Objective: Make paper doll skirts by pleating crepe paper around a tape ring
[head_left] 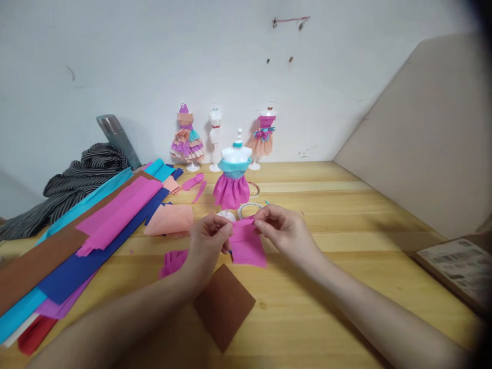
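A piece of pink crepe paper [249, 249] hangs between my two hands above the table. My left hand [210, 237] pinches its upper left corner, and my right hand [280, 228] pinches the upper right. Its top edge looks folded over. Just behind stands a small white mannequin [235, 154] in a blue top and a gathered pink skirt [231, 192]. Below my hands lies a brown paper square [224, 307], partly under my left forearm. More pink paper [173, 262] lies beside my left wrist. A roll of tape [249, 209] sits behind the held paper, partly covered.
Along the wall stand a bare mannequin [215, 123] and two dressed ones [187, 138] [265, 134]. Folded coloured papers [115, 210], a striped cloth [84, 174] and a flask [119, 138] fill the left. Peach paper [171, 220] lies nearby. At right is a cardboard box [457, 266].
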